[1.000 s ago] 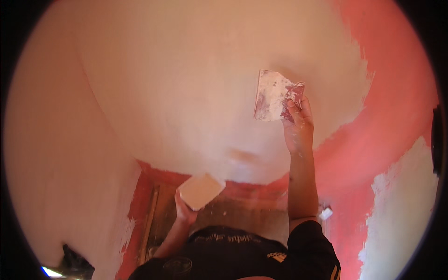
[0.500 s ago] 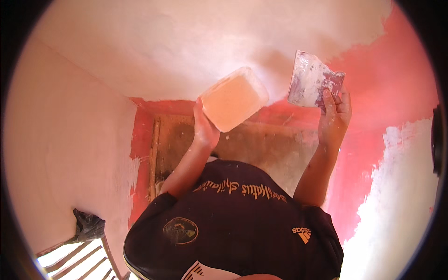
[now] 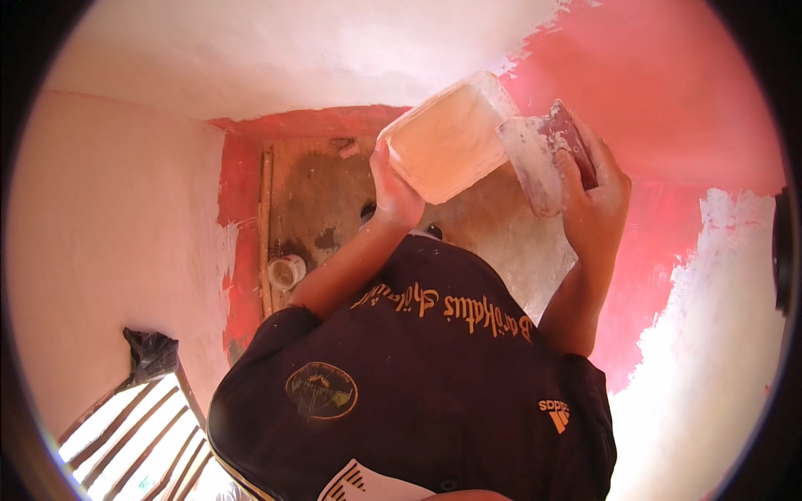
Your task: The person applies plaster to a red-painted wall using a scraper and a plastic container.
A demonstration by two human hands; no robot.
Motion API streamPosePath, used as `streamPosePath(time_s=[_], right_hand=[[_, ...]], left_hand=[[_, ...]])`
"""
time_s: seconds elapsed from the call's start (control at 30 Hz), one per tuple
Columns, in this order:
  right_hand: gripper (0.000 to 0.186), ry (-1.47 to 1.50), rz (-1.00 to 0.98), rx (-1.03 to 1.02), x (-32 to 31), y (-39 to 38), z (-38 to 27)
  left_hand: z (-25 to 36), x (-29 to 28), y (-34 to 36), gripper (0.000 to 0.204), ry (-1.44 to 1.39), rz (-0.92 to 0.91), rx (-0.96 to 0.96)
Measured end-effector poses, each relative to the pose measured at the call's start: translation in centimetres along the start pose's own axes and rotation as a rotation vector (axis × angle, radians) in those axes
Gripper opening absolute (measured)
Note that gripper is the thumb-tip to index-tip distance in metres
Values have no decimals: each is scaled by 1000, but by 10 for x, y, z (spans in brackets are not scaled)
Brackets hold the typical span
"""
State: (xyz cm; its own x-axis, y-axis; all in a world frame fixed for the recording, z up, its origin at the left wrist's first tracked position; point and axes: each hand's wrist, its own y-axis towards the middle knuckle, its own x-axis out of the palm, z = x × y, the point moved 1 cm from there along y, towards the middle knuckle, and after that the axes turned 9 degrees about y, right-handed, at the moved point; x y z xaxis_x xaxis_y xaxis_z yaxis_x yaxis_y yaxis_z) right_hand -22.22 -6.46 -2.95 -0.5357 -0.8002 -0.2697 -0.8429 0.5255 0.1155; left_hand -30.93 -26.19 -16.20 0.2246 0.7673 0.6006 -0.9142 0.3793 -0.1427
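Observation:
My left hand [image 3: 396, 194] is wrapped round the lower left side of a rectangular, pale plastic tub [image 3: 447, 138], held tilted in front of me. The tub's broad face looks peach-coloured with a whitish rim. In my right hand [image 3: 603, 188] is a putty scraper [image 3: 530, 163] with a wide blade and a dark red handle edge, both smeared white. My right thumb presses on its near face while the other fingers are mostly hidden behind it. The blade's left corner overlaps the tub's right edge in the picture; whether they touch I cannot tell.
Ahead is a wall partly coated whitish [image 3: 292, 58] and partly bare red [image 3: 643, 92]. A small white bucket [image 3: 286, 272] stands on the stained brown floor [image 3: 326, 192]. At lower left are a barred window [image 3: 138, 430] and a black plastic sheet [image 3: 152, 355].
The scraper has come down and left to the tub's edge, and its blade has turned. The tub has moved up and right. My view has shifted, bringing the bucket into sight.

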Motion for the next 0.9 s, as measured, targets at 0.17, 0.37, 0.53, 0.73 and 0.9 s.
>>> streamPosePath(time_s=[0.17,0.37,0.53,0.73,0.9], right_hand=[[41,-136,5,-36,-15,-4,1],[37,-6,30,-47,-33,-17,-36],[28,170,145,-149,-30,-30,-55],[19,-68,-159,-403,-54,-22,-46],[20,-123,-259,-397,-66,-24,-69]], left_hand=[[-27,9,-14,65,-16,-1,15],[-15,39,-35,68,-63,-146,99],[9,70,-52,65,-153,-12,-100],[32,91,-55,67,-92,-52,-197],[63,113,-53,71,73,-150,-269]])
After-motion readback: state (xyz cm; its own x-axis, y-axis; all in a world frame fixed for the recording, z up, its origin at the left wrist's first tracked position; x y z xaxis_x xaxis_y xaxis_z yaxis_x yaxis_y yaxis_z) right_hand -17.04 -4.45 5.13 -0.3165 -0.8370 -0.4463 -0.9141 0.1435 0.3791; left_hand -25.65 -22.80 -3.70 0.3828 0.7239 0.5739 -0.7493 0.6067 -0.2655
